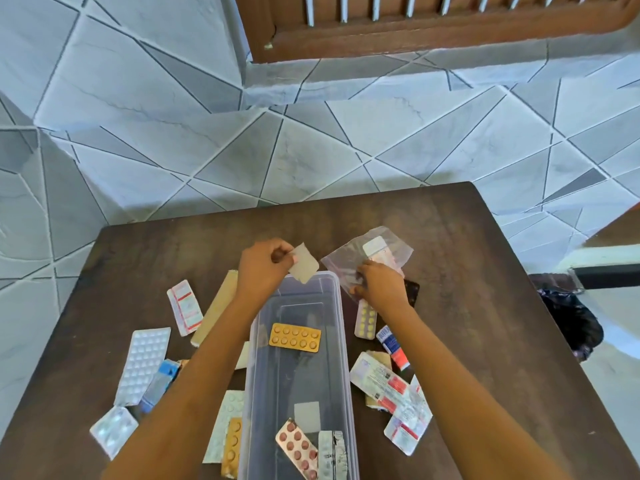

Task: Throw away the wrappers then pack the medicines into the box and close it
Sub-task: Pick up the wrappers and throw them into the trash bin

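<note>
A clear plastic box (pixel 341 344) stands open in the middle of the dark wooden table (pixel 467 306). Inside it lie an orange blister strip (pixel 295 337), a red-pill strip (pixel 298 448) and a silver strip. My left hand (pixel 265 268) is above the box's far end, pinching a small pale wrapper (pixel 304 263). My right hand (pixel 381 285) grips a clear plastic bag (pixel 372 252) with a white strip inside, just right of the box. Many blister strips lie on both sides of the box.
A black bin bag (pixel 571 320) sits on the floor off the table's right edge. A white strip (pixel 143 365) and a red-white strip (pixel 184 306) lie at the left, a small tube (pixel 393 346) and printed packs (pixel 394 393) at the right. Tiled floor lies beyond.
</note>
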The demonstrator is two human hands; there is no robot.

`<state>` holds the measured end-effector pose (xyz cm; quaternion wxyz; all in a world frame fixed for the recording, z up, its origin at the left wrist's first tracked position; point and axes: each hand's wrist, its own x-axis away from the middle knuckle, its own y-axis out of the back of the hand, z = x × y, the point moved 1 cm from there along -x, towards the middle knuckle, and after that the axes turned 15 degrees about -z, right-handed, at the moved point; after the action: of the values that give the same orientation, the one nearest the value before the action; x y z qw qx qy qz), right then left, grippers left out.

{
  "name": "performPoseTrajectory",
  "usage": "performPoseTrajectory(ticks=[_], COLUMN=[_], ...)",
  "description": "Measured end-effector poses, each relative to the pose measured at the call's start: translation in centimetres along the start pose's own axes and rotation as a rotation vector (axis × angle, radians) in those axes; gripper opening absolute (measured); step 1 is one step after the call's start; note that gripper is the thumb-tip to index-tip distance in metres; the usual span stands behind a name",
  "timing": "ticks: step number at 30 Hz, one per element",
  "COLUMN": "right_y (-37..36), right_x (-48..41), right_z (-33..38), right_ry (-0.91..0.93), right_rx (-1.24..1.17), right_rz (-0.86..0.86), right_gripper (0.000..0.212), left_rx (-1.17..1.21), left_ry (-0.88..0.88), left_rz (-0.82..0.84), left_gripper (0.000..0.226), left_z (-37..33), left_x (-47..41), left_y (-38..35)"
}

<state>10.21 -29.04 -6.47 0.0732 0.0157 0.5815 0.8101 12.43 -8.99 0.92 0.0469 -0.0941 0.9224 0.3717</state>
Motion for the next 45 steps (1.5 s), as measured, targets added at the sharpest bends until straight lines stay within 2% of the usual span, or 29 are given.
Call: performPoseTrajectory(ticks=[5, 9, 13, 19, 22, 26, 35, 41, 45], right_y=[-0.7, 0.4, 4.1, 9.9, 11.6, 12.8, 16.0, 18.0, 20.3], right_x=[-0.7, -0.9, 0.0, 3.6, 6.3, 10.8, 19.9, 23.4, 25.5], right_z=[0.3, 0.7, 1.1, 3.0, 3.9, 3.3, -3.2, -11.0, -17.9], right_ry=[0.013, -0.028, -0.104, -0.177, -0.226, -0.305, -0.389, -0.416, -0.409], right_rx=[0.09, 0.077, -0.103, -0.6, -0.742, -0.814, -0.713, -0.751, -0.792], right_rz=[-0.007, -0.046, -0.264, -0.506, -0.529, -0.565, -0.651, -0.69, -0.693], right_gripper=[0.019, 0.02, 0.023, 0.022, 0.02, 0.018, 0.015, 0.014, 0.014], left_rx=[-0.004, 0.018, 0.05, 0.186, 0.23, 0.264, 0.345, 0.311, 0.361], left_ry=[0.014, 0.047, 0.077, 0.114, 0.098, 0.036, -0.002, -0.082, -0.027], left_rz=[-0.031, -0.045, -0.051, -0.07, -0.072, -0.043, 0.097, 0.083, 0.11], left_gripper=[0.016, 0.012, 0.015, 0.019, 0.02, 0.018, 0.015, 0.016, 0.016], left_z=[0.3, 0.5, 0.2, -1.6, -2.3, -3.2, -7.5, -13.6, -18.2], left_x=[-0.2, -0.3, 0.3, 3.2, 5.6, 8.4, 16.0, 21.5, 25.3], left_y=[0.4, 1.0, 1.6, 3.8, 5.1, 5.9, 1.7, -3.0, -7.7])
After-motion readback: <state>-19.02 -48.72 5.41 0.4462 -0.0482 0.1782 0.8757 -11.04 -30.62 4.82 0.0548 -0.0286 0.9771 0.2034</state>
